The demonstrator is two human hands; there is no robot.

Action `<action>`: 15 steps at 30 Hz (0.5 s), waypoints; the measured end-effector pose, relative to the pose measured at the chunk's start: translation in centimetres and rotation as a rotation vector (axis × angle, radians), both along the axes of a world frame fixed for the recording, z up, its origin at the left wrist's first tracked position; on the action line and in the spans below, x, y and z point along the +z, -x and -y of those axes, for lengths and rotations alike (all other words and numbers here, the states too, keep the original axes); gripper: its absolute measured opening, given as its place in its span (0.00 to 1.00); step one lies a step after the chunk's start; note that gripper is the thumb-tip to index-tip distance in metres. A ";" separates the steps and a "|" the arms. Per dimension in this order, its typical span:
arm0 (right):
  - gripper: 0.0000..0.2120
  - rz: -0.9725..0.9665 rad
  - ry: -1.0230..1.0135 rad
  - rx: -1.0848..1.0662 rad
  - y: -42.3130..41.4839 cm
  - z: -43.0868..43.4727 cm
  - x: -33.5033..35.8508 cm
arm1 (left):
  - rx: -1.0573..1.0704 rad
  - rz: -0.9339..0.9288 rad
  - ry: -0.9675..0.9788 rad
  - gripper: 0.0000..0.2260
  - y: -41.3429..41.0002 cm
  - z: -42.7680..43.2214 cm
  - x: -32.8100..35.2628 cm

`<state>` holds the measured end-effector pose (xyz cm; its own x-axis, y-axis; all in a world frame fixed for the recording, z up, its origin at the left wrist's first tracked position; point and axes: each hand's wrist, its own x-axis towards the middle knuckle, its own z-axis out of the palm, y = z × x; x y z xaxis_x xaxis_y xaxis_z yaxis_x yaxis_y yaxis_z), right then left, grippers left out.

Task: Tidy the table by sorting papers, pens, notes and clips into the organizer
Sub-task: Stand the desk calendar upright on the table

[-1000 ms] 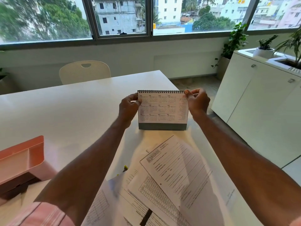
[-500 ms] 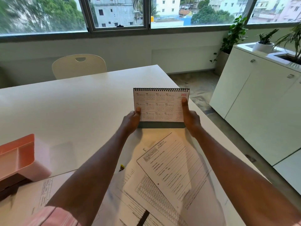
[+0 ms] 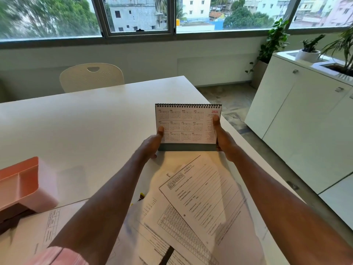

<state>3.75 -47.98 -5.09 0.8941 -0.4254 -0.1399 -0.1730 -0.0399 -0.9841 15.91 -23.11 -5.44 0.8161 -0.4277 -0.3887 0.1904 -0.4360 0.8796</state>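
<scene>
1. Pinching the calendar [image 3: 187, 125] from both sides, the fingers [image 3: 161, 131] hold it upright. The left hand [image 3: 150, 146] has its thumb on the lower left of the front page. The right hand [image 3: 225, 142] has its thumb higher up on the right edge, just under the red "2026".
2. The other fingers of both hands curl behind the calendar and are mostly hidden. One left fingertip shows below the left corner of the grey base.
3. The calendar has its spiral binding on top and the year page faces the camera. It is over the right part of the worktop [image 3: 76, 121], near the right edge. Whether its base touches the worktop cannot be told.
4. Just nearer than the calendar, loose papers [image 3: 181, 222] overlap on the worktop between the forearms. A tilted form [image 3: 206, 192] lies on top, and a sheet [image 3: 38, 232] lies further left, partly under the left forearm.
5. A yellow tip [image 3: 141, 196] pokes out from under the papers beside the left forearm, but too little shows to name it. A black strip [image 3: 167, 255] lies on the papers at the bottom edge.
6. The pink organizer [image 3: 21, 184] sits at the left edge of the worktop, well apart from the calendar, with a divider visible inside.
7. A chair [image 3: 91, 77] stands at the far side of the worktop. A white cabinet [image 3: 305, 121] with plants [image 3: 309, 46] on it stands to the right, and a window [image 3: 137, 14] runs behind it all.
</scene>
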 end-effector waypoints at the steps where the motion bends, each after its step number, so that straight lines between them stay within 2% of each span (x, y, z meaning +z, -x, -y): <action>1: 0.29 0.001 -0.012 0.003 0.2 -0.2 0.0 | -0.003 0.001 0.011 0.30 0.3 -0.1 0.1; 6: 0.35 -0.088 0.019 -0.037 0.4 -0.3 -1.3 | -0.050 0.010 0.072 0.29 1.2 -0.6 -0.1; 10: 0.30 -0.090 0.048 -0.072 0.3 -0.5 -2.1 | -0.051 0.037 0.118 0.25 1.9 -0.8 -0.4; 15: 0.29 -0.038 0.007 -0.093 0.9 -1.1 -1.3 | -0.022 0.076 0.162 0.26 2.5 -1.4 -0.5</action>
